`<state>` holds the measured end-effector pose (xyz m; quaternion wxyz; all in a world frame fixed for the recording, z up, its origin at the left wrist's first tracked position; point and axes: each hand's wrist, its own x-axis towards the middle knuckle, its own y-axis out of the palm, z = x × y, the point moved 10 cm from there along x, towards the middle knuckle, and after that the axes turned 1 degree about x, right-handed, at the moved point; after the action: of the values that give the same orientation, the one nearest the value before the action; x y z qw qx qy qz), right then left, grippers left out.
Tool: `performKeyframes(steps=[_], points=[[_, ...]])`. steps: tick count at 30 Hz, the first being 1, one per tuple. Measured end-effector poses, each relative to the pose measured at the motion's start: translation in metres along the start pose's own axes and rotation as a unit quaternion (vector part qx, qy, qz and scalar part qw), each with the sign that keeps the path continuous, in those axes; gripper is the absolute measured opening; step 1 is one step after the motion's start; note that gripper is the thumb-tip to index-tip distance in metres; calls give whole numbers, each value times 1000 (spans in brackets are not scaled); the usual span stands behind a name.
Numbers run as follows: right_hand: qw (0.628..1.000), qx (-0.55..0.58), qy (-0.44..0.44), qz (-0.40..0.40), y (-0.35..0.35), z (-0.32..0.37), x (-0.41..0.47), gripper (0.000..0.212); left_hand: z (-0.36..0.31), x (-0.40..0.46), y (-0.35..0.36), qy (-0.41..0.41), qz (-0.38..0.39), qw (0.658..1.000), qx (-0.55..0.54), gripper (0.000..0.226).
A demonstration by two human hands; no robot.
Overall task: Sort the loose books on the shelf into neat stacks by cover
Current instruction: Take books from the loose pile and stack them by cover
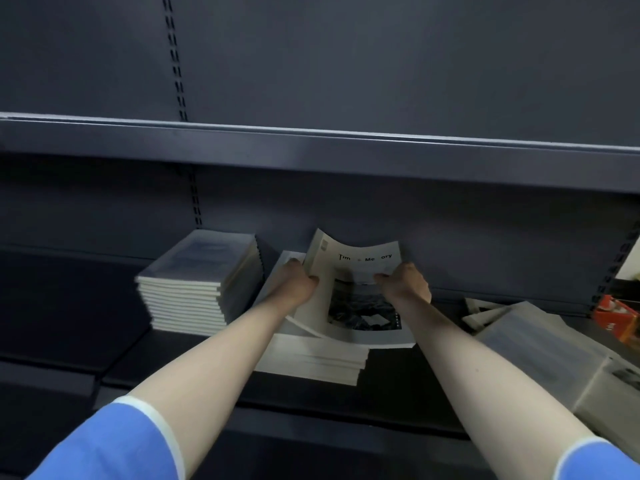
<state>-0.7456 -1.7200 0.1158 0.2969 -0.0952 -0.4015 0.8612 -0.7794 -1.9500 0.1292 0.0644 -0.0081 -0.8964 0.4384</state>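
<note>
Both hands [298,282] [407,280] gripping white book [360,306]

The scene is dim and cool-toned, the dark shelving [311,157] swallowing most detail. Light falls from above and behind the camera, brightening the bare forearms and the pale book cover [360,296], while the recess beneath the upper shelf sits in deep shadow. A thin glare line runs along that shelf's front lip. Wide-angle distortion bows the shelf edges. The loose books [540,334] at right are smeared and soft.
</note>
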Motion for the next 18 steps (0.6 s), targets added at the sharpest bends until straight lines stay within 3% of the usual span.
performKeyframes(steps=[8, 18], points=[[999, -19, 7, 41, 44, 17, -10, 53, 49, -1, -17, -31, -13, 997, 63, 39], [997, -52, 22, 43, 67, 14, -12, 55, 59, 0, -20, 5, -77, 980, 185, 45]])
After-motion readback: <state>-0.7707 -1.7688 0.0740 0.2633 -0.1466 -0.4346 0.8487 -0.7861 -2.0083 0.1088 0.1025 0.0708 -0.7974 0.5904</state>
